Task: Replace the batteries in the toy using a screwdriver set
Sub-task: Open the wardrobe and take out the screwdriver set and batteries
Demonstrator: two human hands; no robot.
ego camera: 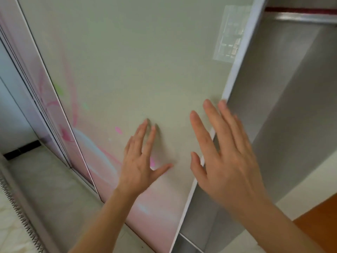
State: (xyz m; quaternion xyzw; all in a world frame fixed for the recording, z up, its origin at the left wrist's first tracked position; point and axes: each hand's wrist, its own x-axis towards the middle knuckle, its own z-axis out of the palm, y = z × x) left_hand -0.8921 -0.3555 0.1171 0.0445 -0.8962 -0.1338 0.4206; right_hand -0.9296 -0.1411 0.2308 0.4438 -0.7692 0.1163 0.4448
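Observation:
A sliding wardrobe door point(127, 70), glossy pale green with pink flower print, fills most of the view. My left hand point(140, 157) lies flat on the door's face with fingers spread. My right hand point(224, 154) has straight fingers at the door's white right edge point(235, 75), with fingertips over the rim. No toy, batteries or screwdriver set are in view.
To the right of the door the wardrobe's grey interior point(273, 106) stands open, with a metal rail point(300, 15) near the top. A second sliding panel point(36, 79) overlaps at the left. Wooden floor point(321, 216) shows at the lower right, and pale bedding point(11, 225) at the lower left.

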